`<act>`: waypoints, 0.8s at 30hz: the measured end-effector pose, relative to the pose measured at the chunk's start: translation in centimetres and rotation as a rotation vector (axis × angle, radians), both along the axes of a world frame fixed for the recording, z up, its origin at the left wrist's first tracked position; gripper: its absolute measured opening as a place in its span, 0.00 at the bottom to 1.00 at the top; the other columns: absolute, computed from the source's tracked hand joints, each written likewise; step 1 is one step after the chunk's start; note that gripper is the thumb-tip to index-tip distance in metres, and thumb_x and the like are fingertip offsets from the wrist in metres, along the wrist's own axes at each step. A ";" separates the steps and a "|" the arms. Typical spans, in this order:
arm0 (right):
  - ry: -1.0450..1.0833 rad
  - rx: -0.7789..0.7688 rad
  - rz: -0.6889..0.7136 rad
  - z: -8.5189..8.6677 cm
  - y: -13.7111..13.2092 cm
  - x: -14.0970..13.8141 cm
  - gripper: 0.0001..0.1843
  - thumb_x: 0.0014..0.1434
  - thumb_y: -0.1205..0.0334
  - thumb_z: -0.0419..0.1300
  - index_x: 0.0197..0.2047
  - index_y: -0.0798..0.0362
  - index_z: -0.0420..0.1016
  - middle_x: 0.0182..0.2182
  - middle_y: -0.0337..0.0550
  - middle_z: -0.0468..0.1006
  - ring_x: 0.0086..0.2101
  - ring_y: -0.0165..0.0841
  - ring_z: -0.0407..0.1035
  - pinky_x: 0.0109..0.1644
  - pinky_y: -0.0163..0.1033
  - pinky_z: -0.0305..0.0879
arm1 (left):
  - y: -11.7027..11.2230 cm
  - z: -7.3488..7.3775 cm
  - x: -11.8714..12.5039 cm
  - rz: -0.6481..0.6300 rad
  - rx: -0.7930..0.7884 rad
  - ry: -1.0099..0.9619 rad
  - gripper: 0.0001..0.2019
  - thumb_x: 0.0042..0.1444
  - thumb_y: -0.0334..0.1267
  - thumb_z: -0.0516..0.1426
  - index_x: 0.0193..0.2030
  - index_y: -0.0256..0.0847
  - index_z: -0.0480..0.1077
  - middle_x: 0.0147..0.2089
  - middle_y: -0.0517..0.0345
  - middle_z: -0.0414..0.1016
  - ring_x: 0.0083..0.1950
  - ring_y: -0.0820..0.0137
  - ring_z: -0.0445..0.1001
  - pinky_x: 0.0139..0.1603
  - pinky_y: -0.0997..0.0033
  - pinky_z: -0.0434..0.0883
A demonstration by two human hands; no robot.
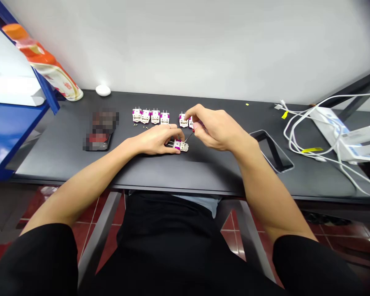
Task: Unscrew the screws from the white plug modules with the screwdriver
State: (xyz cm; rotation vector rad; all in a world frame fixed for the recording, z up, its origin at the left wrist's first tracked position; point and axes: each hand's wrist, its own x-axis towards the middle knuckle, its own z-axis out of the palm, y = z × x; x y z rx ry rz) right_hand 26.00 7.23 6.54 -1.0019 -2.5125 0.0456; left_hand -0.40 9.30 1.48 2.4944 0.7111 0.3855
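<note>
Flat on the desk lies a small white-and-purple plug (181,145) with metal pins. My left hand (160,139) is closed on it, thumb on the near side and fingers on the far side. My right hand (214,128) pinches a small screwdriver (189,136); a bit of red shows at its grip. The thin shaft slants down to the plug, but I cannot tell whether its tip sits in a screw. Behind my left hand stand several similar plugs (155,116) in a row, pins up, with tiny brass-coloured screws (135,124) in front. Another plug (183,119) stands beside my right hand, which partly hides one more.
On the left are a pixelated phone-like object (106,142), a white rounded object (103,90) and an orange-and-white bottle (57,74). To the right lie a clear-edged case or tray (276,154), looped white cables (291,135) and a white box (336,131). A wall rises behind the desk.
</note>
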 end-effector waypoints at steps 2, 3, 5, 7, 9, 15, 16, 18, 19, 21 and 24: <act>-0.015 -0.006 0.014 0.1 -0.1 0.0 0.16 0.73 0.62 0.52 0.58 0.49 0.76 0.34 0.41 0.83 0.29 0.38 0.71 0.38 0.42 0.61 | 0.0 0.0 0.0 -0.001 0.003 -0.001 0.17 0.70 0.49 0.67 0.58 0.42 0.79 0.48 0.51 0.79 0.41 0.63 0.72 0.47 0.65 0.68; -0.027 -0.007 0.015 0.1 -0.1 0.1 0.15 0.74 0.61 0.52 0.57 0.49 0.77 0.32 0.40 0.83 0.28 0.38 0.71 0.37 0.42 0.60 | 0.0 0.0 0.0 -0.002 0.006 -0.003 0.17 0.70 0.49 0.67 0.58 0.42 0.79 0.48 0.51 0.79 0.41 0.63 0.72 0.47 0.65 0.68; -0.046 -0.003 0.001 0.0 0.1 0.2 0.14 0.76 0.58 0.52 0.55 0.48 0.77 0.29 0.38 0.81 0.26 0.38 0.69 0.36 0.42 0.57 | 0.1 -0.1 0.0 -0.003 0.008 -0.005 0.17 0.70 0.49 0.67 0.58 0.42 0.79 0.48 0.51 0.80 0.40 0.64 0.73 0.46 0.65 0.68; -0.054 0.013 -0.023 -0.2 0.2 0.2 0.15 0.78 0.56 0.51 0.54 0.49 0.78 0.28 0.39 0.81 0.25 0.37 0.69 0.35 0.42 0.54 | 0.1 -0.2 -0.1 -0.002 0.007 -0.006 0.17 0.70 0.49 0.68 0.59 0.42 0.79 0.49 0.50 0.80 0.40 0.64 0.73 0.46 0.65 0.68; -0.052 0.026 -0.030 -0.4 0.3 0.2 0.16 0.77 0.59 0.50 0.55 0.50 0.78 0.29 0.39 0.82 0.26 0.37 0.70 0.35 0.41 0.55 | 0.1 -0.3 -0.1 -0.004 0.005 -0.008 0.17 0.70 0.48 0.68 0.59 0.42 0.79 0.50 0.50 0.80 0.40 0.64 0.73 0.46 0.65 0.68; -0.009 0.003 0.049 0.0 0.1 0.3 0.19 0.71 0.64 0.51 0.59 0.52 0.78 0.36 0.43 0.86 0.31 0.39 0.74 0.39 0.42 0.63 | 0.1 -0.2 0.0 -0.009 0.014 -0.007 0.17 0.71 0.48 0.67 0.58 0.40 0.79 0.49 0.50 0.79 0.42 0.63 0.74 0.47 0.65 0.68; -0.010 -0.010 0.062 0.1 0.0 0.3 0.19 0.71 0.64 0.51 0.59 0.52 0.77 0.38 0.44 0.86 0.31 0.39 0.75 0.39 0.43 0.63 | 0.1 -0.2 0.0 -0.010 0.015 -0.005 0.17 0.71 0.48 0.67 0.58 0.41 0.80 0.49 0.50 0.79 0.42 0.63 0.74 0.47 0.65 0.68; -0.028 -0.030 0.052 0.2 0.0 0.3 0.19 0.74 0.61 0.51 0.61 0.52 0.77 0.37 0.43 0.86 0.31 0.39 0.74 0.39 0.43 0.62 | 0.1 -0.2 0.0 -0.009 0.018 -0.005 0.17 0.71 0.49 0.67 0.58 0.41 0.80 0.49 0.51 0.79 0.42 0.63 0.74 0.47 0.65 0.68; -0.041 -0.035 0.029 0.2 0.0 0.3 0.18 0.76 0.60 0.50 0.61 0.51 0.76 0.35 0.42 0.85 0.30 0.39 0.74 0.38 0.43 0.61 | 0.1 -0.2 -0.1 -0.010 0.020 -0.007 0.17 0.71 0.49 0.67 0.58 0.41 0.80 0.48 0.51 0.79 0.42 0.63 0.74 0.47 0.65 0.68; -0.062 -0.024 -0.025 0.2 0.0 0.3 0.18 0.78 0.57 0.50 0.60 0.50 0.76 0.31 0.40 0.84 0.28 0.39 0.72 0.38 0.42 0.59 | 0.1 -0.2 -0.1 -0.011 0.025 -0.011 0.16 0.71 0.48 0.67 0.58 0.41 0.79 0.48 0.52 0.79 0.41 0.64 0.73 0.47 0.65 0.68; -0.066 -0.015 -0.049 0.2 0.0 0.2 0.18 0.79 0.58 0.49 0.61 0.51 0.76 0.31 0.40 0.83 0.27 0.37 0.70 0.37 0.42 0.59 | 0.1 -0.3 -0.2 -0.018 0.029 -0.013 0.16 0.71 0.48 0.67 0.58 0.41 0.79 0.49 0.51 0.79 0.41 0.64 0.73 0.48 0.65 0.68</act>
